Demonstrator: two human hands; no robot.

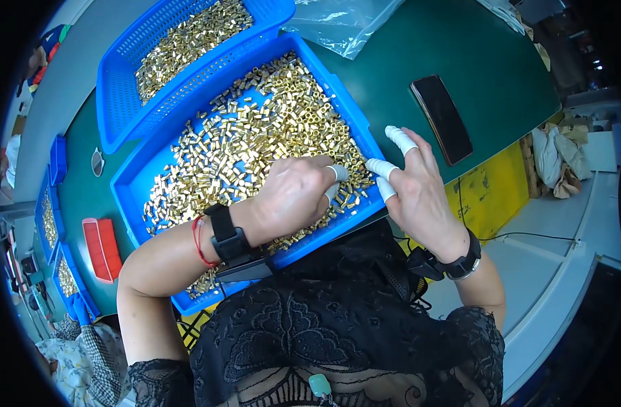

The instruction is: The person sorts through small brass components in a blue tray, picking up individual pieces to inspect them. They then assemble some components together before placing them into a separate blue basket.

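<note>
A blue plastic tray in front of me holds a wide spread of small brass sleeves, shiny and hollow. My left hand is curled low over the sleeves near the tray's right front corner. Its fingers are bent together, and whatever lies between them is hidden. White wraps cover the fingertips of both hands. Just beyond the tray's right rim is my right hand, thumb and fingers apart, with no object visible in it. Its thumb and nearest finger reach to the rim.
A perforated blue basket of brass sleeves rests at the tray's far edge. On the green table lie a phone, a clear plastic bag and a red bin. A co-worker's blue-gloved hand is near small blue trays at left.
</note>
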